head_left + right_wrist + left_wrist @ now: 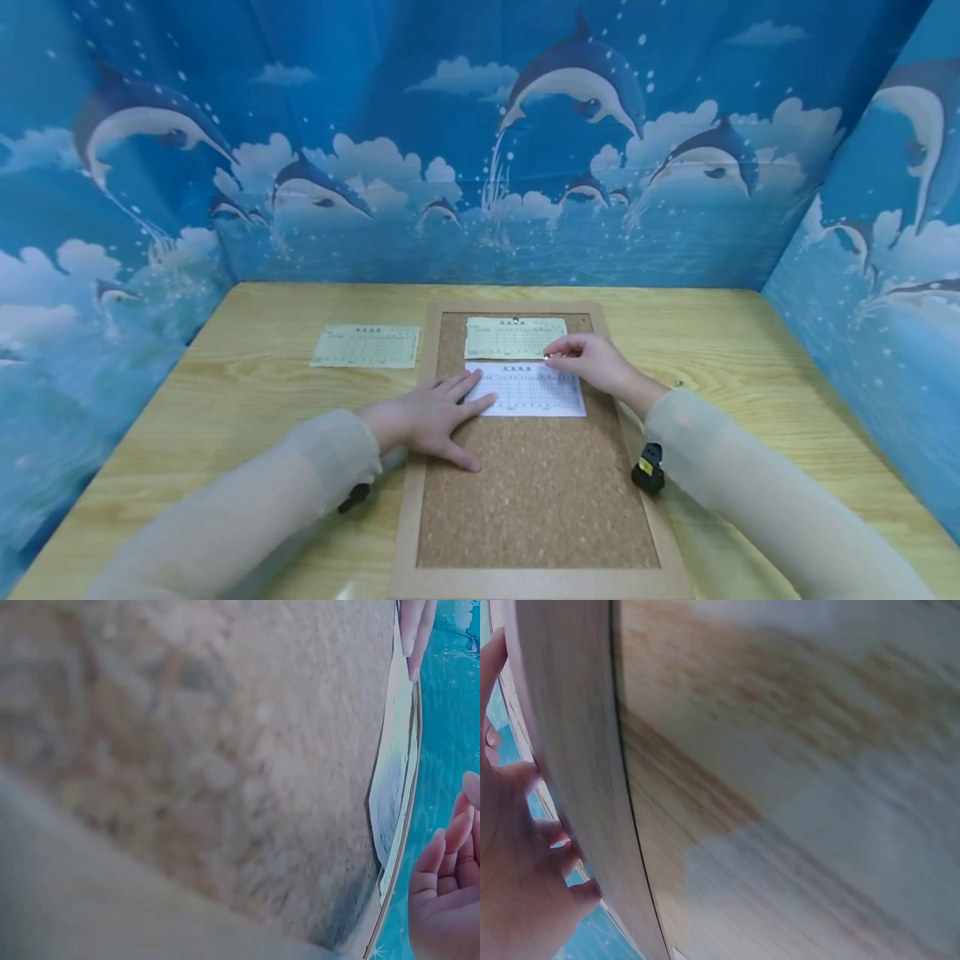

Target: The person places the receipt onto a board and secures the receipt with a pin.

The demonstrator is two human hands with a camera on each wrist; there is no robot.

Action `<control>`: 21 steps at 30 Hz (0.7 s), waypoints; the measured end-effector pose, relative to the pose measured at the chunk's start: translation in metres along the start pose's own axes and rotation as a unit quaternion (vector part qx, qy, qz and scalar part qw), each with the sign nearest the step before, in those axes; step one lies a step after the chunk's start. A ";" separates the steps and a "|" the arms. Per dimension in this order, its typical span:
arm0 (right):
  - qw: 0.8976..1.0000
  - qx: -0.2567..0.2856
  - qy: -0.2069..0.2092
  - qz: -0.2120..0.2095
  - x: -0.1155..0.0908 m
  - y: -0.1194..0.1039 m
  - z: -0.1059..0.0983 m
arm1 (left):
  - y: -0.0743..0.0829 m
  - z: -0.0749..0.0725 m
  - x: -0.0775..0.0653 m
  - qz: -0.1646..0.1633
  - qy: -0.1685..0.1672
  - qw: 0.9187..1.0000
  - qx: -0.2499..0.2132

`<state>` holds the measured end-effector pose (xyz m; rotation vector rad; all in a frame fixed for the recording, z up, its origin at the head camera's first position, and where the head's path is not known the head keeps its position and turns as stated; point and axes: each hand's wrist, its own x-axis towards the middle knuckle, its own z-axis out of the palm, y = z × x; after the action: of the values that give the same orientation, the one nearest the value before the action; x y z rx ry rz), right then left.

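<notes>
On the framed corkboard (536, 492) lies a white printed form (528, 392), just below a yellow-green form (513, 337) that has a thumbtack (515, 320) at its top edge. My left hand (442, 412) rests with spread fingers on the white form's left part and the cork. The right hand (596, 365) pinches a small shiny thumbtack (547, 357) between thumb and forefinger, over the white form's upper right edge. In the right wrist view, curled fingers (450, 855) appear at the right, their tips partly cut off. The left wrist view catches fingers (551, 832) beside the board's frame.
A second yellow-green form (365, 346) lies on the wooden table (247, 400), left of the board. A small shiny piece (678, 383) sits on the table near the right sleeve. Blue dolphin-print curtains (480, 225) enclose the table at the back and both sides.
</notes>
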<state>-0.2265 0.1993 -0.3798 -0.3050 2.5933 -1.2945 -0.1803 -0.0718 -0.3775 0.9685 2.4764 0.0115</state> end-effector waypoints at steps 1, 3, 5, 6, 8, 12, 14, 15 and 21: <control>1.000 -0.001 -0.001 -0.002 0.001 0.000 0.001 | 0.000 0.000 0.000 0.000 -0.001 1.000 0.000; 1.000 -0.003 -0.003 -0.006 0.003 0.000 0.002 | 0.000 -0.001 0.000 0.000 -0.002 1.000 -0.001; 1.000 -0.007 -0.005 -0.011 0.005 -0.001 0.004 | 0.000 -0.001 0.000 -0.001 -0.004 1.000 0.001; 1.000 -0.008 -0.004 -0.010 0.006 -0.001 0.005 | 0.000 -0.001 0.000 -0.001 -0.005 1.000 0.002; 1.000 -0.016 -0.002 -0.007 0.007 -0.003 0.006 | 0.000 -0.001 0.000 0.001 -0.002 1.000 0.003; 1.000 -0.027 -0.008 -0.006 0.009 -0.006 0.009 | 0.001 -0.001 0.000 0.002 0.000 1.000 0.006; 1.000 -0.026 -0.016 -0.010 0.010 -0.006 0.010 | 0.001 -0.001 -0.001 0.001 0.000 1.000 0.008; 0.999 -0.024 -0.019 -0.012 0.011 -0.007 0.011 | 0.001 -0.001 -0.001 0.001 0.000 1.000 0.008; 0.999 -0.017 -0.025 -0.010 0.015 -0.008 0.014 | 0.000 -0.001 -0.001 0.000 -0.001 1.000 0.008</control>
<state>-0.2360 0.1802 -0.3833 -0.3665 2.5790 -1.2336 -0.1800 -0.0718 -0.3766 0.9735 2.4793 -0.0086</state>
